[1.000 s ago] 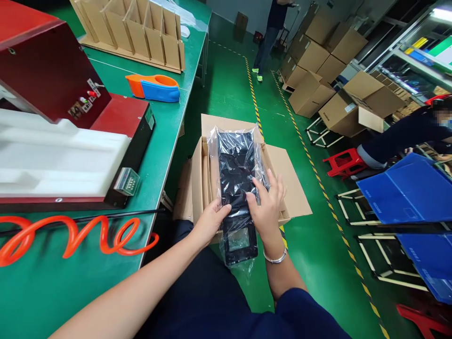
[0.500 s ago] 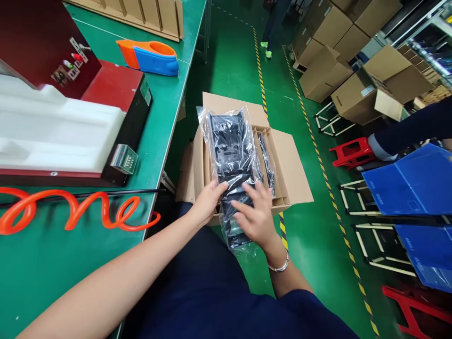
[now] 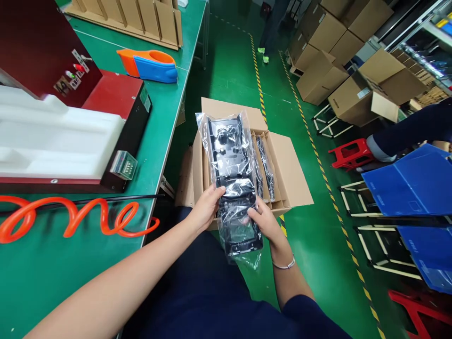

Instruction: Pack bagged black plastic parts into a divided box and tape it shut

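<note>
Black part (image 3: 229, 162), one, in two hands (image 3: 205, 207)

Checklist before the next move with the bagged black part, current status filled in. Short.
1. Left hand gripping the bagged black part: ok, thumb on top at its left edge.
2. Right hand gripping it: ok, on the opposite edge, nearer the wearer.
3. Bag film snug: not ok, loose film hangs past the near end.
4. Carton open: ok, far and right flaps folded out.
5. Part's underside undamaged: cannot tell, faces away.
</note>
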### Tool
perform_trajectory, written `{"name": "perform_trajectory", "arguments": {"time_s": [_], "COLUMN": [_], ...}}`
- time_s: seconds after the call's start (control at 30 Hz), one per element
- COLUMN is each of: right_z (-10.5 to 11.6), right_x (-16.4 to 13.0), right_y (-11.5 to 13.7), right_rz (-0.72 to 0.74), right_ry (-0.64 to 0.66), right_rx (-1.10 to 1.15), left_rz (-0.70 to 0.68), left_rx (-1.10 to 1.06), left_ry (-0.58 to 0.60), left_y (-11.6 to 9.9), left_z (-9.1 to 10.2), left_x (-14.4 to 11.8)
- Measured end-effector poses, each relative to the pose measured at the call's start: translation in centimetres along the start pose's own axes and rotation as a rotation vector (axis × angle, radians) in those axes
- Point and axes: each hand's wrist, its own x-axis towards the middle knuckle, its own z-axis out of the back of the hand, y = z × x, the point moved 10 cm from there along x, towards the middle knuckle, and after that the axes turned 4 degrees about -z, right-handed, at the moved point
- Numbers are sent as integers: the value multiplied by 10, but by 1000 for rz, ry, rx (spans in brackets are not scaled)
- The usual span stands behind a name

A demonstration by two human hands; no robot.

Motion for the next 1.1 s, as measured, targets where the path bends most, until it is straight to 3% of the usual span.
{"name": "perform_trajectory", "arguments": {"time_s": [0.2,0.4,0.63,1.1], "right_z": [1,11,10,12], "right_x": [3,-1,-1,-12], "right_y": [-5,-6,-5,6], "right_rz": [86,153,166,218], "right_ry": [-134,-233,-234,-238], "right_rx": [168,150,180,181], "left_rz": [-35,-74,-87,-67], "left_rx": [-34,15,127,82], "left_ry": [88,-151,-185,-146], "left_y": [-1,4,6,6], "left_z": [-9,27,36,29], "left_x": [-2,11,12,11]}}
